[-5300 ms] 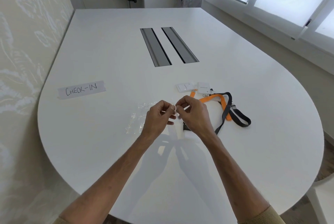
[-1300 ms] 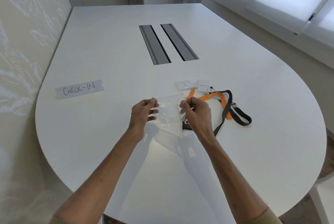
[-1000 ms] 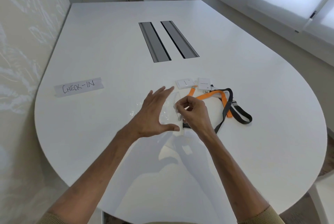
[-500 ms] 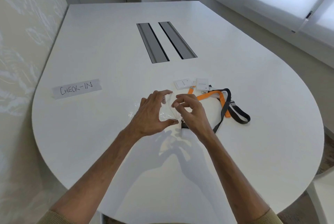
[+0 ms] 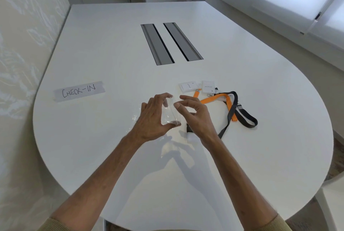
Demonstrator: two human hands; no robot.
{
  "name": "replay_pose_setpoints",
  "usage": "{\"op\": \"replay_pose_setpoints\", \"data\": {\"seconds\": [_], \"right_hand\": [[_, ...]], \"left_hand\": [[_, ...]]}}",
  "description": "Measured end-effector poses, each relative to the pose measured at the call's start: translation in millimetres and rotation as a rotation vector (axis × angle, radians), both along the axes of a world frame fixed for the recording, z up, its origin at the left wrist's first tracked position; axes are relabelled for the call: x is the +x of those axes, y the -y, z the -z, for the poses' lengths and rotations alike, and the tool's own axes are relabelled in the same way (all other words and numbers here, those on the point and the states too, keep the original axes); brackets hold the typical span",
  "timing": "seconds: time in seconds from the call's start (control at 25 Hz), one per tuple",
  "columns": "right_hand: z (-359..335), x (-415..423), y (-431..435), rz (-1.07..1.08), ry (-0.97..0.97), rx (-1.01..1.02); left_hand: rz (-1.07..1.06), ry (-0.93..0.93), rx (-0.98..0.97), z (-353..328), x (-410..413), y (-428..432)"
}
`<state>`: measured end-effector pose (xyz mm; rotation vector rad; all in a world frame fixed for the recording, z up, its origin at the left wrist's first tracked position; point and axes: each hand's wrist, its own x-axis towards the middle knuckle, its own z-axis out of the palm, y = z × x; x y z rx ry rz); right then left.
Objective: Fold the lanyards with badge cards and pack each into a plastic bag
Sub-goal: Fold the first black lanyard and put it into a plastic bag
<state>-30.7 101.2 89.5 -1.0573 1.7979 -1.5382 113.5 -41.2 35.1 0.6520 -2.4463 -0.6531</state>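
Observation:
My left hand (image 5: 152, 117) holds a clear plastic bag (image 5: 170, 111) above the table, stretched between its fingertips and thumb. My right hand (image 5: 195, 115) hovers just right of the bag's edge with loosely curled fingers, thumb and forefinger apart, holding nothing. An orange lanyard (image 5: 214, 99) and a black lanyard (image 5: 242, 117) lie tangled to the right. Two white badge cards (image 5: 189, 87) (image 5: 208, 86) lie at their far ends. A black strap end on a white card (image 5: 191, 136) shows under my right wrist.
More clear plastic (image 5: 135, 119) lies flat on the white table (image 5: 260, 156) left of my left hand. A tape label reading CHECK-IN (image 5: 79, 91) is at the left. Two grey cable slots (image 5: 157, 44) run down the table's middle. A wall borders the left edge.
The bag was first pulled wide between both hands. My left hand then took it between fingers and thumb, and my right thumb and forefinger have come apart off its edge.

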Motion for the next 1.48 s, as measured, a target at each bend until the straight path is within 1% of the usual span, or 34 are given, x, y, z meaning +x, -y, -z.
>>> {"op": "replay_pose_setpoints", "data": {"seconds": [0.12, 0.32, 0.48, 0.72, 0.88, 1.0, 1.08, 1.16, 1.24, 1.28, 1.36, 1.4, 1.48], "right_hand": [[5, 4, 2, -0.027, -0.087, 0.036], [5, 6, 3, -0.008, -0.066, 0.065], [4, 8, 1, -0.018, 0.038, 0.058], [3, 3, 2, -0.006, 0.139, 0.077], [4, -9, -3, -0.041, 0.139, 0.097], [3, -28, -4, 0.019, 0.183, 0.099], [6, -41, -5, 0.099, 0.111, 0.154], [13, -55, -7, 0.207, -0.077, 0.260], [24, -70, -10, 0.268, -0.293, 0.429], [31, -76, -12, 0.261, -0.369, 0.539], [44, -83, -16, 0.222, -0.426, 0.733], [50, -84, -17, 0.207, -0.423, 0.782], [58, -84, -18, 0.193, -0.409, 0.812]], "left_hand": [[0.001, -0.002, -0.005, -2, -2, -3], [0.043, 0.009, 0.019, 1, 2, -6], [0.000, -0.011, 0.042, 2, 3, -8], [0.008, -0.049, -0.007, -1, 7, -5], [0.012, -0.055, 0.013, -1, 7, -6], [0.017, -0.037, 0.041, -2, 7, -9], [0.029, -0.005, 0.059, -4, 5, -14], [0.062, 0.055, 0.099, -4, 3, -21], [0.120, 0.132, 0.131, 0, -1, -30], [0.151, 0.167, 0.137, 3, -3, -36], [0.197, 0.215, 0.138, 9, -9, -47], [0.211, 0.226, 0.140, 12, -12, -51], [0.229, 0.235, 0.148, 18, -17, -59]]}}
